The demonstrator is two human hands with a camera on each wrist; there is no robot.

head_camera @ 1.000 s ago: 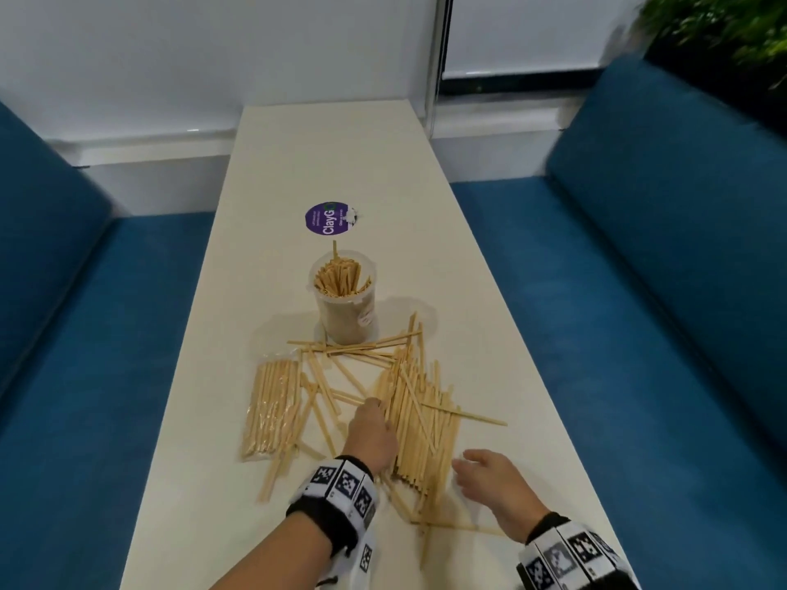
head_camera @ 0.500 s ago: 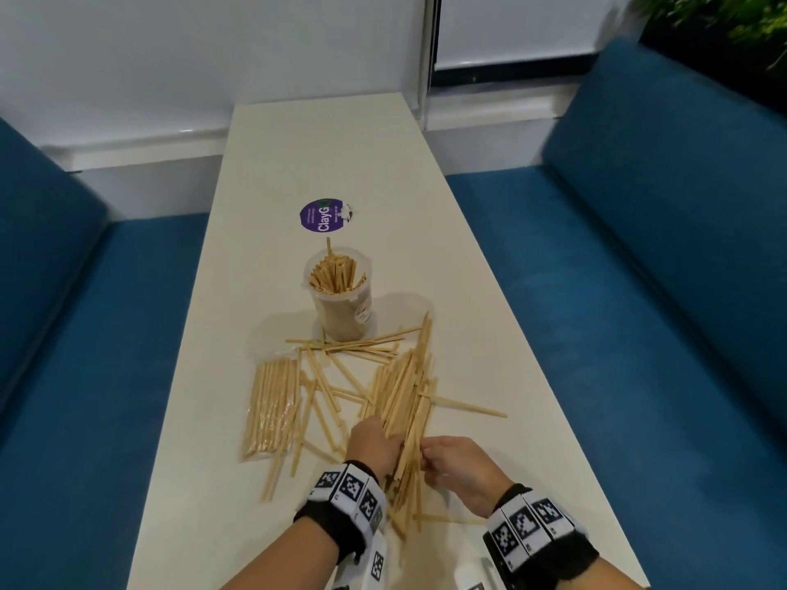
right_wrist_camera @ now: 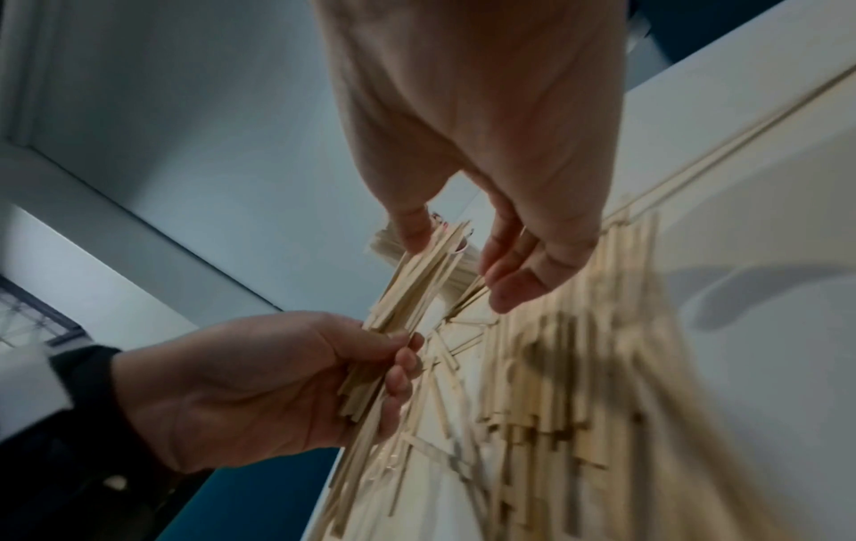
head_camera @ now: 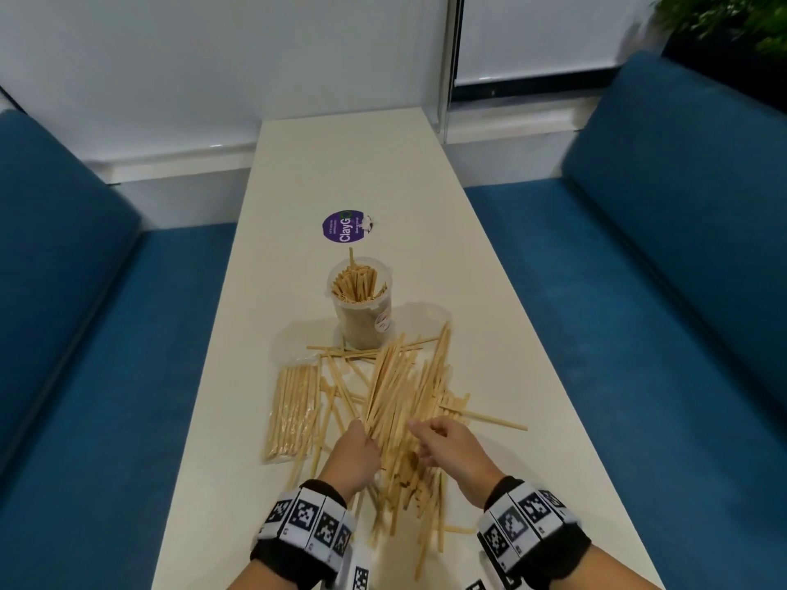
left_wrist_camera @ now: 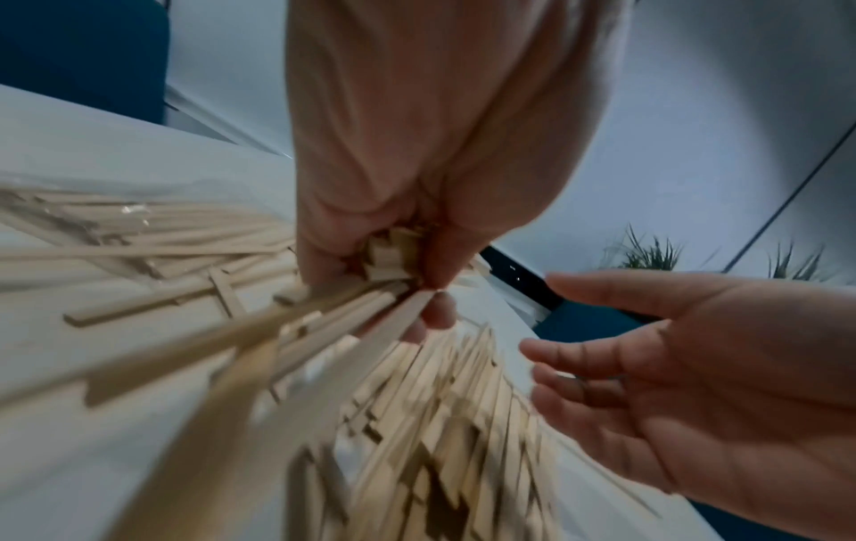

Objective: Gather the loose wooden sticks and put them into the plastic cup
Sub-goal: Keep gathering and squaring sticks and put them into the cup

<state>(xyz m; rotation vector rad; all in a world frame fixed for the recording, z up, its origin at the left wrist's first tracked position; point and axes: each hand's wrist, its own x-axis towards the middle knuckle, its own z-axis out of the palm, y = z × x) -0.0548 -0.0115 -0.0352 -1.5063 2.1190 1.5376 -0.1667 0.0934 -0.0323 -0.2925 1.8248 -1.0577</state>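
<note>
A clear plastic cup [head_camera: 362, 300], packed with upright wooden sticks, stands mid-table. In front of it lies a heap of loose sticks [head_camera: 430, 483]. My left hand [head_camera: 353, 453] grips a thick bundle of sticks [head_camera: 392, 389] that fans out toward the cup, its near ends low over the table. The left wrist view shows that hand [left_wrist_camera: 394, 271] curled round the bundle [left_wrist_camera: 324, 329]. My right hand [head_camera: 443, 445] hovers beside the bundle with fingers relaxed. In the right wrist view, the right hand [right_wrist_camera: 458, 263] has its thumb against the bundle [right_wrist_camera: 407, 293] and closes on nothing.
A flat clear packet of sticks [head_camera: 294, 410] lies left of the heap. A round purple sticker [head_camera: 344, 226] sits beyond the cup on the long cream table [head_camera: 349, 163]. Blue sofas [head_camera: 64, 291] flank both sides. One stick [head_camera: 489, 419] juts out to the right.
My right hand swept in from the right and pushed the sticks together. My left hand closed round a bundle and raised it off the table.
</note>
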